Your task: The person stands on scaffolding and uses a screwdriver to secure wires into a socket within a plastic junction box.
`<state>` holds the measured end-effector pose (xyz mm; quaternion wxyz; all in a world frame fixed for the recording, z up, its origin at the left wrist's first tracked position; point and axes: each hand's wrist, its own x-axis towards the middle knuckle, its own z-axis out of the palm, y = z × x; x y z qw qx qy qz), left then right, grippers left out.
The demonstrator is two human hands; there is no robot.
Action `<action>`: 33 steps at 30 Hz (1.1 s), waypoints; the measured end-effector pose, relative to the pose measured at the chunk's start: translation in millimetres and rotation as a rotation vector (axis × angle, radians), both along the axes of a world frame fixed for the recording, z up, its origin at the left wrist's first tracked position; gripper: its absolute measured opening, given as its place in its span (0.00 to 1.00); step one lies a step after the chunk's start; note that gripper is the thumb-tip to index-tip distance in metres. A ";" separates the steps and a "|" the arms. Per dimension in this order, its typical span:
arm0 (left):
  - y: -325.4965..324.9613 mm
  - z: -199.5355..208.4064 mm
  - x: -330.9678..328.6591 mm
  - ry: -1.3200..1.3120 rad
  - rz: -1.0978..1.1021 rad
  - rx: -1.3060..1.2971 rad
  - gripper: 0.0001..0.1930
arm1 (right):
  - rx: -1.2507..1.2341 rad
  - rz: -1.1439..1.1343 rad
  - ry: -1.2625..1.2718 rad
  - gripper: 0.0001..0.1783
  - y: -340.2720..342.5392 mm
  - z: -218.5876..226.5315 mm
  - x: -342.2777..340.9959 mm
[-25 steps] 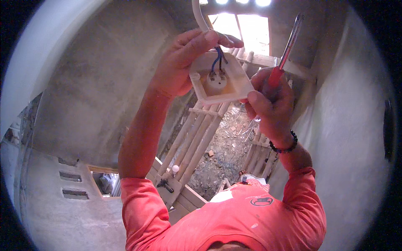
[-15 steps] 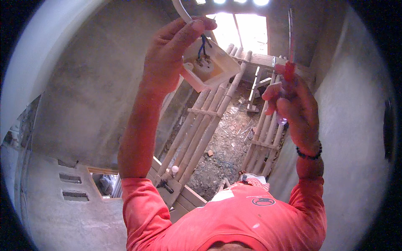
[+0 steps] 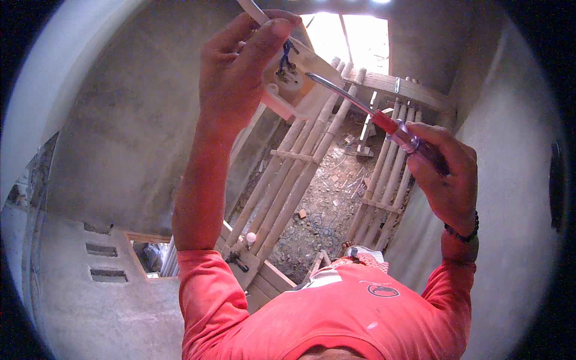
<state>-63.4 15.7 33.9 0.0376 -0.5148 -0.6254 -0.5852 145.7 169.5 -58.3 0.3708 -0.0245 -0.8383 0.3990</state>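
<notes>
My left hand (image 3: 235,81) is closed around a white square socket box (image 3: 309,107), held up with its open back toward me. A white cable (image 3: 251,9) passes under my left thumb and fingers. Blue and dark wires (image 3: 286,54) run from it to the terminals on the round white piece inside the box. My right hand (image 3: 447,174) grips a screwdriver (image 3: 407,139) by its clear handle with a red collar. Its metal shaft slants up and left. In the picture the tip lies over the box's interior, beside the terminals; whether it touches cannot be made out.
Bamboo poles (image 3: 291,171) tied with crosspieces lie below on the left, and more poles (image 3: 387,174) on the right, above rubble-strewn ground (image 3: 324,210). A white bulb (image 3: 251,237) and a dark tool (image 3: 237,262) rest on boards. Plastered walls (image 3: 132,120) flank a bright opening (image 3: 360,45).
My right hand has swung the screwdriver from upright to slanting left, bringing its tip to the box. My left hand and the box have shifted slightly left and up.
</notes>
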 end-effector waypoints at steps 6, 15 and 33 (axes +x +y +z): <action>0.9 -2.5 -5.8 -0.094 -0.011 0.050 0.15 | -0.037 0.005 -0.028 0.17 3.8 1.4 -14.9; 21.2 -1.7 7.8 -0.633 -0.224 0.214 0.14 | 0.059 -0.216 0.095 0.17 19.0 17.8 8.0; -60.1 -22.7 -39.6 -0.002 -0.049 0.157 0.10 | -0.125 0.100 0.164 0.13 -28.7 -19.3 -41.5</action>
